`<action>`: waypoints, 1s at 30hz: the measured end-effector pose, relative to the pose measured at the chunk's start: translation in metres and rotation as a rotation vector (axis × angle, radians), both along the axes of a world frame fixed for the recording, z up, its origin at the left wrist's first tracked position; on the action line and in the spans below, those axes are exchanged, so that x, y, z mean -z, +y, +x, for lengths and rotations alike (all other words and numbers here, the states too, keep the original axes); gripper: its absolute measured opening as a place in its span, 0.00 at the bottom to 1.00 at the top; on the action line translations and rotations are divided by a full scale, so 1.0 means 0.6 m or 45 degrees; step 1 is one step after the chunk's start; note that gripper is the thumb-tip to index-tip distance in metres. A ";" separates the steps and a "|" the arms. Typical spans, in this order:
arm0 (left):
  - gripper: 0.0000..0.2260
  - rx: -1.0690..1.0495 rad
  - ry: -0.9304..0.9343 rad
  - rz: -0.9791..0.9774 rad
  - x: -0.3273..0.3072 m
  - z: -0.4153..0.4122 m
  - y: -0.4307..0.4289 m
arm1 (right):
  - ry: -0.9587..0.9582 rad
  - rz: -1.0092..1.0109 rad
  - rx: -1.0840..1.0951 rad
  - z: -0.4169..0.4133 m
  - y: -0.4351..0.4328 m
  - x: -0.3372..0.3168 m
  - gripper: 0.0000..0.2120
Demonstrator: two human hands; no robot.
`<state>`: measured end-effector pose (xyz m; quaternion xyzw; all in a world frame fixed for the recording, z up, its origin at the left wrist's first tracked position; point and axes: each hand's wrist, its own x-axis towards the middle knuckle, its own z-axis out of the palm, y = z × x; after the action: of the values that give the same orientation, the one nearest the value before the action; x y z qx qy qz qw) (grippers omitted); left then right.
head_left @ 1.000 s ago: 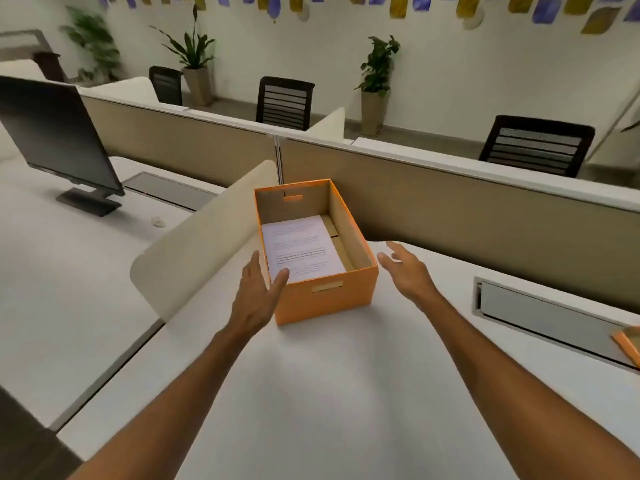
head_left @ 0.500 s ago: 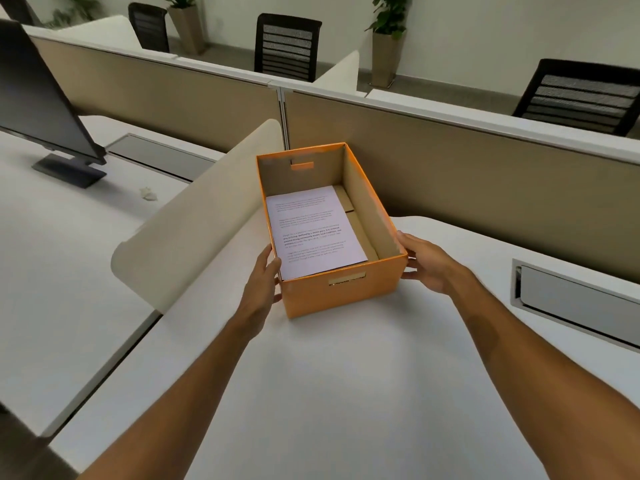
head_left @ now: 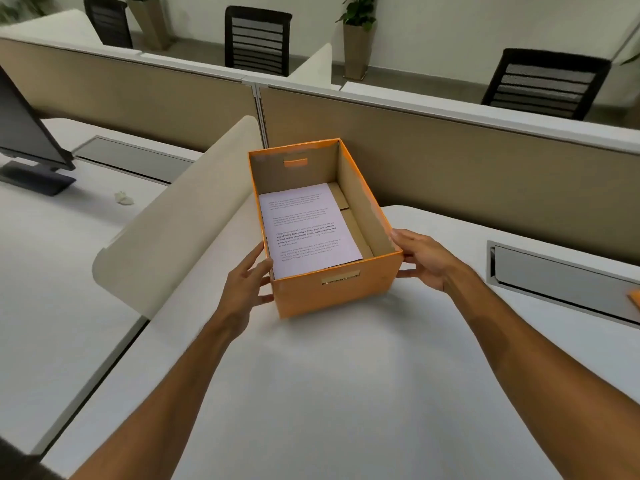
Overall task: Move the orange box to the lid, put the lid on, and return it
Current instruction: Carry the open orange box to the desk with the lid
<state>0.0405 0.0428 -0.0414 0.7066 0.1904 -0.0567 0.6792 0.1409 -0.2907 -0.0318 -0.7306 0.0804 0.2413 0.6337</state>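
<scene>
The orange box [head_left: 334, 292] sits on my white desk [head_left: 346, 393] straight ahead of me, open-topped, with a printed sheet [head_left: 308, 230] lying flat inside. Its long axis runs away from me toward the partition at the desk's far edge, so its two long walls face my hands. My left hand [head_left: 244, 287] is pressed flat against the left wall near the front corner, fingers spread; my right hand [head_left: 420, 259] cups the right front corner, thumb at the rim. Both are clasped on the box, equally near. A sliver of orange at the desk's right edge, beside the cable tray [head_left: 561, 282], is probably the lid [head_left: 635, 299], so I judge the box must travel rightward, long side leading.
</scene>
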 end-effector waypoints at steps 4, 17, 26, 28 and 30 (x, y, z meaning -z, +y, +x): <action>0.25 0.052 -0.037 -0.002 -0.016 -0.016 -0.014 | -0.071 0.009 0.082 -0.051 -0.032 -0.015 0.15; 0.23 0.313 -0.096 0.001 -0.076 -0.093 -0.168 | -0.132 0.121 0.424 -0.280 -0.189 -0.054 0.20; 0.20 0.433 -0.099 0.013 -0.081 -0.209 -0.311 | -0.152 0.134 0.562 -0.468 -0.322 -0.055 0.20; 0.20 0.442 -0.084 0.018 -0.074 -0.241 -0.336 | -0.152 0.144 0.584 -0.514 -0.347 -0.049 0.20; 0.19 0.446 -0.074 0.032 -0.066 -0.277 -0.357 | -0.152 0.148 0.608 -0.563 -0.369 -0.040 0.20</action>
<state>-0.1258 -0.1717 -0.0018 0.7388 0.0456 -0.1513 0.6552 -0.1967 -0.5124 -0.0075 -0.6663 0.1991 0.0455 0.7172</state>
